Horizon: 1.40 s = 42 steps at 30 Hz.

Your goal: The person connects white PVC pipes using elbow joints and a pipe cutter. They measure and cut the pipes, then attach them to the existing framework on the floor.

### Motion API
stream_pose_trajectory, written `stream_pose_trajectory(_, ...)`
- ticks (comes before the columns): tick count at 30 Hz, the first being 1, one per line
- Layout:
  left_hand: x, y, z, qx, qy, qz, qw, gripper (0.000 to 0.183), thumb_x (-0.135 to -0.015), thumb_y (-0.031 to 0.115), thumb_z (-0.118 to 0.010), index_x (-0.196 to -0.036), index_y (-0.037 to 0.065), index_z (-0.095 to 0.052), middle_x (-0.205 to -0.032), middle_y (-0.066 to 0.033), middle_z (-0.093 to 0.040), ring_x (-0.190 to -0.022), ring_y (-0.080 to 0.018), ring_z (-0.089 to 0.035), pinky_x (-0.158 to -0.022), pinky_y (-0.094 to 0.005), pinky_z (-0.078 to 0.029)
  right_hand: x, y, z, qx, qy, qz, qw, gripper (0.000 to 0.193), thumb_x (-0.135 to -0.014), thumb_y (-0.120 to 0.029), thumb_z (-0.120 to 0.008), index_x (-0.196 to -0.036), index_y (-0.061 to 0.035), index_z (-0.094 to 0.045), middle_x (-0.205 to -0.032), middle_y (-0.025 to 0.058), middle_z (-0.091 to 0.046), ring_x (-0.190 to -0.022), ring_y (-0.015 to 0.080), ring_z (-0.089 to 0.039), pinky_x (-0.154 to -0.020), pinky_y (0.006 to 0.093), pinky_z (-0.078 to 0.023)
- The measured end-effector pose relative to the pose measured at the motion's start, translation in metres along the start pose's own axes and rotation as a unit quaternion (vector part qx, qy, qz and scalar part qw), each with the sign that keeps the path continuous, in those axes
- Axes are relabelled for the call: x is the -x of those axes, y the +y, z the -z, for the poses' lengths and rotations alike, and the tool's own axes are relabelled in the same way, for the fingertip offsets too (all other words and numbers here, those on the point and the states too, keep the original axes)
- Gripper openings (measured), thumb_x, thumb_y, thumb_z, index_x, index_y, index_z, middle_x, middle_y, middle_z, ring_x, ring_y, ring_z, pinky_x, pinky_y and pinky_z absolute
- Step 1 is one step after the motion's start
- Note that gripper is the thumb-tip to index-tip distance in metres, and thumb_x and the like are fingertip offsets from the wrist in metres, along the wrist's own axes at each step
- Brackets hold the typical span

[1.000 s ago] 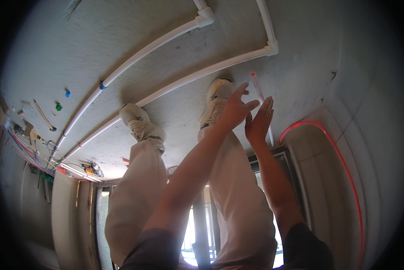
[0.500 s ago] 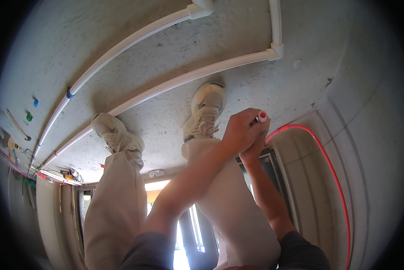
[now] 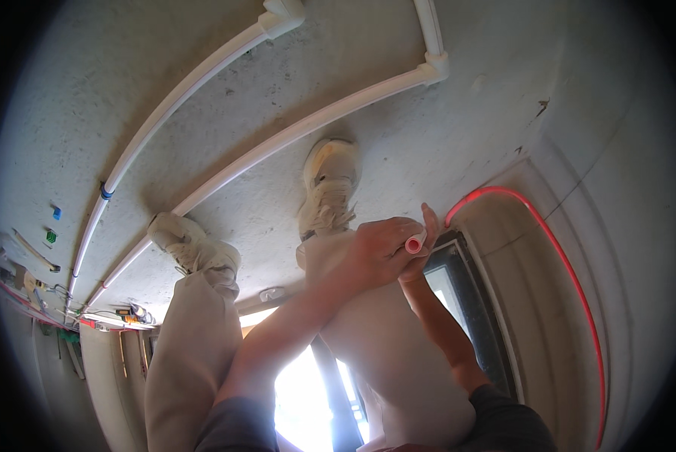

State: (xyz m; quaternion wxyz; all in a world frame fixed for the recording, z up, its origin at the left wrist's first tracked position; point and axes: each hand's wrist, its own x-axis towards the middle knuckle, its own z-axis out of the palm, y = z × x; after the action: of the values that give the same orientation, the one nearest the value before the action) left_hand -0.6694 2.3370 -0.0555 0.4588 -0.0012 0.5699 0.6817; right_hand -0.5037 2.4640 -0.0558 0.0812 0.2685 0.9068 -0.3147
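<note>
A short white pipe (image 3: 416, 243) with a red inner wall points its end up at me between my two hands. My left hand (image 3: 384, 247), coming from the lower left, is closed around it with the fingers curled. My right hand (image 3: 423, 255) is against the pipe from the other side. One of its fingers stretches up past the pipe end, and the rest are partly hidden behind the left hand and pipe. Both hands are just above my right knee.
Two white pipe runs (image 3: 308, 129) with elbow fittings curve along the concrete floor, past my shoes (image 3: 330, 181). A red flexible tube (image 3: 549, 226) bends down by the right wall. Several small blue and green pieces (image 3: 52, 235) and tools (image 3: 131, 313) lie at the left.
Both hands and the pipe have moved down and slightly left. The pipe end now tilts more toward me, and a right-hand finger stretches up. The view has shifted.
</note>
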Motion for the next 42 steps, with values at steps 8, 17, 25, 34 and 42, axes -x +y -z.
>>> stream_pose_trajectory(8,-0.03,-0.015,-0.003,0.026,0.083,0.107,0.99,0.026,-0.098,0.028,-0.069,-0.099,0.003,-0.074,-0.093,-0.0152,-0.074,-0.082,-0.0312,-0.073,-0.071,-0.0378,-0.057,-0.029,0.007,-0.006,0.006,-0.039,-0.044,0.998,0.043,-0.102,-0.026,-0.065,-0.135,0.0001,-0.055,-0.129,0.0216,-0.062,-0.116,0.0407,-0.061,-0.097,0.0502,-0.048)
stream_pose_trajectory(17,-0.103,-0.065,0.008,0.025,0.19,0.164,0.968,0.034,-0.097,0.026,-0.07,-0.091,-0.007,-0.071,-0.07,-0.0137,-0.07,-0.053,-0.0202,-0.068,-0.048,-0.0307,-0.054,-0.111,-0.006,-0.021,0.04,-0.209,-0.236,0.948,0.045,-0.096,-0.007,-0.067,-0.138,-0.0029,-0.051,-0.127,0.0264,-0.066,-0.121,0.0462,-0.062,-0.103,0.0464,-0.049)
stream_pose_trajectory(25,-0.078,-0.025,0.004,0.09,0.264,0.18,0.943,0.031,-0.098,0.025,-0.069,-0.096,-0.006,-0.071,-0.072,-0.0115,-0.069,-0.057,-0.0172,-0.067,-0.052,-0.0277,-0.053,-0.115,-0.049,-0.014,0.059,0.172,-0.098,0.978,0.072,-0.089,0.004,-0.058,-0.157,0.0051,-0.032,-0.159,0.0278,-0.037,-0.153,0.0441,-0.03,-0.125,0.0517,-0.027)
stream_pose_trajectory(34,0.034,-0.026,0.043,0.157,0.39,0.262,0.869,0.02,-0.098,0.017,-0.067,-0.099,-0.003,-0.069,-0.078,-0.0096,-0.068,-0.057,-0.0131,-0.059,-0.052,-0.0287,-0.048,-0.067,-0.055,-0.031,0.176,0.037,-0.162,0.97,0.095,-0.097,-0.022,-0.068,-0.163,0.0094,-0.008,-0.172,0.0281,-0.009,-0.161,0.0432,-0.009,-0.128,0.0559,-0.015)
stream_pose_trajectory(42,0.088,-0.014,0.093,0.046,0.302,0.293,0.906,0.024,-0.094,0.019,-0.069,-0.103,-0.004,-0.071,-0.084,-0.0114,-0.07,-0.064,-0.0172,-0.065,-0.059,-0.0311,-0.052,-0.077,-0.042,-0.032,0.195,0.113,-0.138,0.964,0.094,-0.093,-0.022,-0.072,-0.165,0.0018,-0.017,-0.172,0.0221,-0.021,-0.16,0.0364,-0.018,-0.128,0.0554,-0.02)
